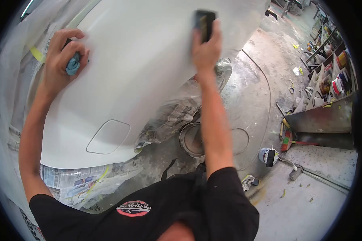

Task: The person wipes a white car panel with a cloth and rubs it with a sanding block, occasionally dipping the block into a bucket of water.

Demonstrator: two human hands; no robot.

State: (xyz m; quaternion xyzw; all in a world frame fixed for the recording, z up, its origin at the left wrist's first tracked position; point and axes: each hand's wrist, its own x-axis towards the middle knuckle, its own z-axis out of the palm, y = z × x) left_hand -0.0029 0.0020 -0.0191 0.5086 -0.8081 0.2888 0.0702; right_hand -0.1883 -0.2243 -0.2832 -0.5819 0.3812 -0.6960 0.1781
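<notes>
The left hand [61, 62] rests on the white car body panel [140, 64], its fingers curled together and clamped on a crumpled blue cloth [73, 65], which is pressed against the panel under the fingertips. Just outside those fingers a strip of yellow masking tape [37, 54] runs along the panel's edge. Well below them, the outline of the fuel filler flap [108, 136] shows in the panel, and masking newspaper [74, 182] hangs beneath its lower edge. The right hand [206, 51] is stretched far up the panel, fingers closed around a dark sanding block [204, 20] that lies flat on the surface and sticks out beyond the fingertips. Below that wrist, more newspaper [171, 116] wraps the wheel. Far right of the fingers, a bucket [264, 154] stands on the dusty floor [309, 201] near a cluttered shelf unit [330, 108].
</notes>
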